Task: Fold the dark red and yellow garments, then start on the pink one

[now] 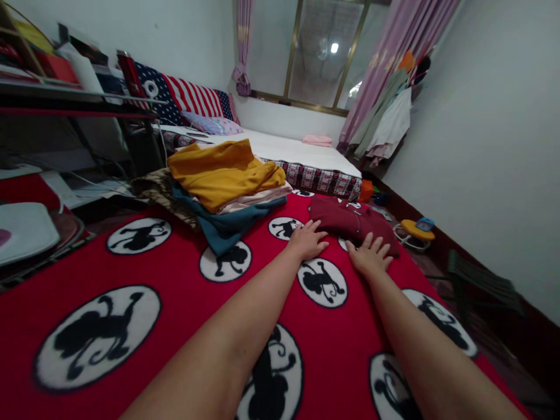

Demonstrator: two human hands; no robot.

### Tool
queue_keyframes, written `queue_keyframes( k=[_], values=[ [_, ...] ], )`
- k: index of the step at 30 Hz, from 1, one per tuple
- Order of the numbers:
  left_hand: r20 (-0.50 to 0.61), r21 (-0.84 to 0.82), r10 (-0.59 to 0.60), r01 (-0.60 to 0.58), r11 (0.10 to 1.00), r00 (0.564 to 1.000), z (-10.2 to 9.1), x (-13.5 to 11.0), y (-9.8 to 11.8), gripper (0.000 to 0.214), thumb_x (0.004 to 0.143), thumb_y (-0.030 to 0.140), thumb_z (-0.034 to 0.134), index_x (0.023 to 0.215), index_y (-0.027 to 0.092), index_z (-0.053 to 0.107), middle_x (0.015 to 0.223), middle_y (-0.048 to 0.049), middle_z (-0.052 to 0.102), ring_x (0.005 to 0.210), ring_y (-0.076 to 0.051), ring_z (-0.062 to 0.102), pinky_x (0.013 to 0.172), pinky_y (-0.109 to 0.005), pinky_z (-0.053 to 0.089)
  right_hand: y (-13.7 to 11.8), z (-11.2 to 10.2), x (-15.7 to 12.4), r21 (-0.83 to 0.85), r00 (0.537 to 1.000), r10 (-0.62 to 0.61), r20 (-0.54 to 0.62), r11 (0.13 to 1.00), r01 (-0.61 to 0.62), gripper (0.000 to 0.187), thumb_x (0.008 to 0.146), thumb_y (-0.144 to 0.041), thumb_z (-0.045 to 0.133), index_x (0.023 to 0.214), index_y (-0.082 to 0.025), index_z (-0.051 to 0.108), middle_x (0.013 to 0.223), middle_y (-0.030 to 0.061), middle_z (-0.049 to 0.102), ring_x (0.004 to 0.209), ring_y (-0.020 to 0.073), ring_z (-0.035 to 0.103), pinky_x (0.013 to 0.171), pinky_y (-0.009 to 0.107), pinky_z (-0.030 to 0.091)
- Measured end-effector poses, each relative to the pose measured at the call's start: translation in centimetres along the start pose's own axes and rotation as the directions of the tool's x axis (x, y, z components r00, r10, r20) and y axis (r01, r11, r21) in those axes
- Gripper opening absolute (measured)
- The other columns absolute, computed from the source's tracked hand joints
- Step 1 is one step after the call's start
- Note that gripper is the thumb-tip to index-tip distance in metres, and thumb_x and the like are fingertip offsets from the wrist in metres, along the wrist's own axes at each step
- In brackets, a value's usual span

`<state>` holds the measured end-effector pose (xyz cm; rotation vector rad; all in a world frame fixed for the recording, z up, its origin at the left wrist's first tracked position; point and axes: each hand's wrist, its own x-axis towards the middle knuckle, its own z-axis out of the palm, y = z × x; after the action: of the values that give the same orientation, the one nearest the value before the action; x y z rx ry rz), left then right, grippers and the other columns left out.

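One big red blanket (pixel 184 303) has round monkey pictures (pixel 324 282). A pile of folded clothes (pixel 227 175), a yellow one highest, sits on it. Right of the pile lies a folded dark red top (pixel 345 219). The left hand (pixel 307 240) is at its near left corner and the right hand (pixel 370 255) at its near edge, both with fingers spread, gripping nothing

On the blanket (pixel 186 309), a garment (pixel 345 220) lies right of the clothes stack (pixel 227 178); behind both stands a bed (pixel 280 144) (a pillow (pixel 214 124) on its left part), below the window (pixel 326 58). A table (pixel 74 111) stands left, a stool (pixel 413 228) right.
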<state>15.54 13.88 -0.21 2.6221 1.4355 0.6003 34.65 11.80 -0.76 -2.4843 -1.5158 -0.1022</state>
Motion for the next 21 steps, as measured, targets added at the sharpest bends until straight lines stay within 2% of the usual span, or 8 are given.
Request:
queue_keyframes(
  k=[5, 10, 13, 15, 16, 18, 19, 21],
  values=[
    [0.074, 0.064, -0.092, 0.088, 0.994, 0.993, -0.6, -1.3, 1.5, 0.056, 0.096, 0.052, 0.032, 0.145, 0.028, 0.043, 0.159, -0.0093, 0.023, 0.145, -0.032, 0.022, 0.116, -0.054, 0.017, -0.1, -0.6, -5.2, -0.076, 0.984, -0.169, 0.052, 0.982, 0.173, 0.074, 0.093, -0.061, 0.023, 0.151, -0.016, 0.030, 0.157, 0.0210, 0.023, 0.144, 0.0399, 0.020, 0.109, 0.059, 0.023],
    [0.142, 0.058, -0.061, 0.053, 0.997, 0.988, -1.4, -5.2, 2.5, 0.066, 0.095, 0.057, 0.032, 0.149, 0.020, 0.036, 0.158, -0.0158, 0.022, 0.146, -0.033, 0.018, 0.117, -0.051, 0.015, 0.9, -1.0, -6.9, -0.088, 0.971, -0.222, 0.083, 0.969, 0.229, 0.067, 0.095, -0.058, 0.023, 0.152, -0.022, 0.029, 0.159, 0.0122, 0.023, 0.145, 0.0344, 0.020, 0.110, 0.057, 0.024],
    [0.284, 0.006, 0.111, -0.117, 0.993, 0.953, -4.7, -7.0, 1.2, 0.060, 0.091, 0.049, 0.050, 0.142, 0.017, 0.048, 0.151, -0.0148, 0.039, 0.139, -0.029, 0.037, 0.112, -0.038, 0.030, 1.0, -1.1, -7.0, -0.067, 0.973, -0.214, 0.086, 0.973, 0.220, 0.068, 0.095, -0.058, 0.023, 0.152, -0.022, 0.029, 0.159, 0.0111, 0.023, 0.145, 0.0328, 0.020, 0.111, 0.055, 0.024],
    [0.414, -0.066, 0.208, -0.199, 0.978, 0.886, -8.5, -7.1, -0.8, 0.040, 0.085, 0.037, 0.061, 0.122, 0.023, 0.067, 0.128, -0.0055, 0.065, 0.117, -0.023, 0.059, 0.098, -0.027, 0.043, 0.9, -1.1, -7.0, -0.050, 0.973, -0.217, 0.076, 0.974, 0.221, 0.067, 0.095, -0.059, 0.023, 0.151, -0.022, 0.031, 0.159, 0.0109, 0.024, 0.145, 0.0326, 0.020, 0.111, 0.056, 0.024],
    [0.419, -0.076, 0.180, -0.163, 0.984, 0.890, -10.7, -6.9, -2.1, 0.029, 0.086, 0.033, 0.059, 0.110, 0.024, 0.073, 0.111, -0.0029, 0.073, 0.103, -0.020, 0.066, 0.089, -0.024, 0.047, 0.9, -1.1, -7.0, -0.042, 0.973, -0.219, 0.069, 0.974, 0.223, 0.067, 0.095, -0.059, 0.023, 0.150, -0.022, 0.031, 0.159, 0.0110, 0.024, 0.145, 0.0326, 0.021, 0.111, 0.056, 0.024],
    [0.153, 0.020, -0.007, 0.004, 1.000, 0.988, -14.9, -6.1, -5.5, 0.029, 0.090, 0.032, 0.052, 0.103, 0.021, 0.075, 0.099, -0.0044, 0.075, 0.092, -0.020, 0.067, 0.082, -0.025, 0.048, 0.9, -1.1, -7.1, -0.031, 0.973, -0.223, 0.061, 0.974, 0.225, 0.067, 0.095, -0.058, 0.024, 0.150, -0.022, 0.032, 0.158, 0.0112, 0.025, 0.145, 0.0331, 0.022, 0.110, 0.057, 0.025],
    [-0.041, 0.083, -0.097, 0.100, 0.992, 0.994, -16.8, -5.8, -7.3, 0.029, 0.089, 0.030, 0.053, 0.107, 0.021, 0.073, 0.106, -0.0057, 0.073, 0.099, -0.022, 0.065, 0.087, -0.028, 0.047, 0.8, -1.1, -7.1, -0.030, 0.973, -0.224, 0.055, 0.974, 0.226, 0.066, 0.095, -0.058, 0.025, 0.150, -0.022, 0.033, 0.158, 0.0113, 0.025, 0.144, 0.0333, 0.022, 0.110, 0.057, 0.025],
    [-0.298, 0.163, -0.269, 0.326, 0.931, 0.916, -19.5, -5.5, -11.1, 0.034, 0.087, 0.028, 0.057, 0.119, 0.020, 0.066, 0.123, -0.0093, 0.065, 0.117, -0.026, 0.057, 0.098, -0.034, 0.043, 0.8, -1.2, -7.2, -0.037, 0.973, -0.226, 0.048, 0.973, 0.228, 0.065, 0.095, -0.057, 0.026, 0.149, -0.022, 0.034, 0.158, 0.0114, 0.026, 0.144, 0.0335, 0.023, 0.110, 0.057, 0.025]
  ],
)
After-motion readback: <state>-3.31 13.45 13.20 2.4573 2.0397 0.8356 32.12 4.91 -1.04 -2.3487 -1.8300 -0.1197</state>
